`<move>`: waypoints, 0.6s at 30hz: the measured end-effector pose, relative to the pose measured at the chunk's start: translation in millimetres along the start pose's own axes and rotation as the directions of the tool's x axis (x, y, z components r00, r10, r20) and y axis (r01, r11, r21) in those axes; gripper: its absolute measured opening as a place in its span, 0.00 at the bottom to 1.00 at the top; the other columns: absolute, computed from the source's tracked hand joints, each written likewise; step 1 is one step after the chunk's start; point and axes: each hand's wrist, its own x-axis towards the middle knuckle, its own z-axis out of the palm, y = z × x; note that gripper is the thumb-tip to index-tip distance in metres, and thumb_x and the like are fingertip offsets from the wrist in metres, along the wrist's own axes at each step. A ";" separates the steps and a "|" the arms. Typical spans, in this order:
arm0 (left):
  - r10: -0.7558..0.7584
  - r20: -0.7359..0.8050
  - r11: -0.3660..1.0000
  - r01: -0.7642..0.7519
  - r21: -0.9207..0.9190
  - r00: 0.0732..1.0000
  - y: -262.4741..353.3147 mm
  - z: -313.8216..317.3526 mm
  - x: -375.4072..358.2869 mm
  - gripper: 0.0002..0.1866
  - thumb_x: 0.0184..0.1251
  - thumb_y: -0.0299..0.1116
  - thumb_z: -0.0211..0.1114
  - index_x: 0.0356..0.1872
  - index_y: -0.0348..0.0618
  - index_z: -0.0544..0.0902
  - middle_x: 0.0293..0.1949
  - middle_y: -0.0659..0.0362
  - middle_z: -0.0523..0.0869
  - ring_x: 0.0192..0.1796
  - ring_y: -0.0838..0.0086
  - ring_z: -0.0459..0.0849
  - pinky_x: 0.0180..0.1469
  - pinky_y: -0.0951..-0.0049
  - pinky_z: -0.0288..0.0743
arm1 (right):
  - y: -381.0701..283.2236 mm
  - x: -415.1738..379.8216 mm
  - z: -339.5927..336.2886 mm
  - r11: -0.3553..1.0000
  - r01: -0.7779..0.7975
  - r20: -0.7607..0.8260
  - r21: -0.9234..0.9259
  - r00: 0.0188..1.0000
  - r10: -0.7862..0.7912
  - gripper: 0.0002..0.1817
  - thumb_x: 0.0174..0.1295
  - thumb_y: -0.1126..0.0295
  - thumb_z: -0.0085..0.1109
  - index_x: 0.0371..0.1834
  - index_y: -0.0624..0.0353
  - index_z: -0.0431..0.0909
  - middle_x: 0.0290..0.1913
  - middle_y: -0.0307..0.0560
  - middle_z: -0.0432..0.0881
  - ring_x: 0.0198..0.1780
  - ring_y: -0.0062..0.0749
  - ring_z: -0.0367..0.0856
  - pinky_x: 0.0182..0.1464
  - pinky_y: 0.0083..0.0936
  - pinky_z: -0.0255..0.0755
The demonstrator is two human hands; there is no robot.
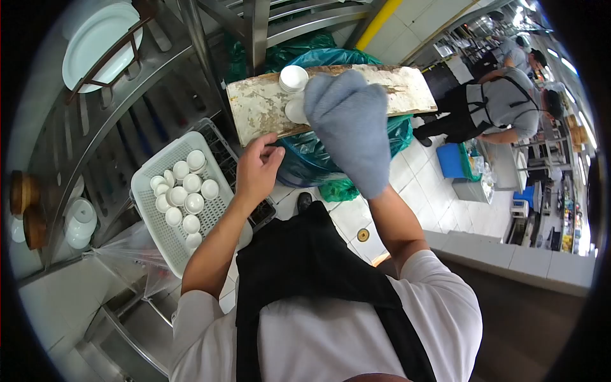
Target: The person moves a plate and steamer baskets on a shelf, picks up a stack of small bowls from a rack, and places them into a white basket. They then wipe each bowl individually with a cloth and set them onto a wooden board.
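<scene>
A grey cloth, fitted like a mitt [347, 121], covers my right hand down to the wrist, so its fingers are hidden. It is over a worn wooden board [407, 89] with peeling white paint. Beside the mitt, a small stack of white ramekins [293, 78] stands on the board, and a flat white round piece [295, 111] is partly covered by the mitt's edge. My left hand [257, 169] is bare and open, fingers loosely bent with nothing in them, close to the board's front edge. To its left, a white plastic basket [147, 219] holds several small white ramekins [193, 183].
Green and blue plastic bags [305, 149] hang beneath the board. A metal rack [137, 54] with white plates [102, 44] curves along the left. White cups [81, 221] sit lower left. On the right, people in aprons [503, 102] stand near a blue bin [450, 160].
</scene>
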 end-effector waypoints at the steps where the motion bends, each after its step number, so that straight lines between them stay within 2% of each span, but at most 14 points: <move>1: -0.002 -0.014 1.000 0.002 0.015 1.000 -1.4 5.5 10.2 0.19 0.66 0.32 0.66 0.55 0.35 0.78 0.51 0.51 0.83 0.45 0.70 0.85 0.46 0.72 0.79 | 0.1 5.4 11.5 0.999 0.027 -0.030 -0.032 0.999 -0.028 0.12 0.46 0.70 0.60 0.33 0.57 0.71 0.27 0.41 0.65 0.28 0.31 0.71 0.26 0.31 0.60; 3: 0.004 -0.044 0.983 0.004 0.181 0.999 -2.1 16.5 31.1 0.19 0.65 0.31 0.66 0.55 0.34 0.78 0.52 0.49 0.83 0.45 0.68 0.86 0.46 0.71 0.79 | -0.3 13.8 29.0 0.996 0.071 -0.067 -0.061 0.995 -0.075 0.10 0.47 0.70 0.60 0.31 0.57 0.71 0.23 0.40 0.65 0.24 0.30 0.70 0.25 0.30 0.60; 4: -0.039 -0.064 0.982 0.050 0.183 0.997 -2.2 23.8 39.8 0.19 0.65 0.32 0.65 0.55 0.34 0.78 0.52 0.46 0.83 0.46 0.62 0.86 0.48 0.66 0.78 | -0.6 15.5 34.1 0.995 0.084 -0.083 -0.057 0.993 -0.089 0.09 0.48 0.70 0.59 0.30 0.57 0.71 0.22 0.40 0.65 0.22 0.29 0.70 0.24 0.29 0.60; 5: -0.043 -0.074 0.979 0.057 0.198 0.996 -5.7 29.1 49.1 0.19 0.65 0.32 0.65 0.55 0.34 0.78 0.52 0.46 0.83 0.46 0.62 0.86 0.48 0.66 0.78 | -0.5 17.6 39.9 0.993 0.105 -0.088 -0.050 0.990 -0.109 0.09 0.47 0.71 0.59 0.31 0.56 0.71 0.22 0.39 0.65 0.23 0.29 0.71 0.25 0.29 0.60; 7: 0.011 -0.149 0.932 0.044 0.360 0.989 -11.8 40.9 66.8 0.19 0.66 0.34 0.64 0.54 0.33 0.79 0.50 0.44 0.83 0.47 0.54 0.85 0.51 0.62 0.77 | 6.3 15.3 40.3 0.992 0.121 -0.080 0.044 0.990 -0.117 0.10 0.46 0.72 0.60 0.32 0.56 0.72 0.24 0.39 0.67 0.24 0.29 0.72 0.27 0.29 0.60; 10: 0.008 -0.217 0.918 0.079 0.388 0.976 -17.5 50.8 87.4 0.21 0.65 0.39 0.65 0.53 0.34 0.80 0.48 0.42 0.84 0.48 0.50 0.84 0.52 0.59 0.76 | 33.3 10.2 33.0 0.969 0.109 -0.065 0.221 0.993 -0.097 0.12 0.45 0.73 0.61 0.34 0.54 0.73 0.26 0.37 0.70 0.26 0.29 0.73 0.30 0.29 0.61; 11: -0.004 -0.224 0.911 0.096 0.400 0.975 -18.1 54.0 90.4 0.21 0.65 0.39 0.65 0.53 0.34 0.80 0.48 0.42 0.84 0.48 0.50 0.84 0.52 0.59 0.76 | 48.2 6.4 27.8 0.953 0.088 -0.051 0.288 0.996 -0.077 0.12 0.44 0.73 0.61 0.34 0.54 0.73 0.27 0.37 0.71 0.26 0.29 0.74 0.31 0.29 0.61; 13: 0.027 -0.200 0.779 0.105 0.618 0.979 -11.4 59.8 102.8 0.22 0.61 0.42 0.67 0.50 0.34 0.82 0.47 0.42 0.84 0.47 0.50 0.84 0.51 0.59 0.76 | 81.5 -2.4 18.3 0.922 0.034 -0.016 0.386 0.999 -0.030 0.14 0.43 0.74 0.61 0.36 0.53 0.74 0.28 0.36 0.73 0.27 0.29 0.75 0.33 0.29 0.61; 14: -0.115 -0.145 0.742 0.182 0.645 0.983 -7.3 60.4 111.1 0.22 0.58 0.43 0.69 0.47 0.36 0.83 0.42 0.44 0.86 0.44 0.52 0.85 0.49 0.59 0.76 | 99.5 -9.2 11.6 0.909 0.000 0.006 0.416 1.000 -0.003 0.15 0.43 0.75 0.62 0.36 0.52 0.75 0.29 0.36 0.74 0.28 0.29 0.76 0.34 0.29 0.61; 18: -0.086 -0.132 0.740 0.152 0.655 0.988 -20.9 67.7 123.2 0.17 0.56 0.40 0.70 0.42 0.39 0.85 0.36 0.48 0.87 0.40 0.55 0.85 0.46 0.60 0.77 | 159.0 -37.2 -8.6 0.860 -0.171 0.121 0.481 0.984 0.128 0.18 0.40 0.76 0.63 0.39 0.51 0.76 0.32 0.34 0.78 0.30 0.28 0.78 0.38 0.29 0.61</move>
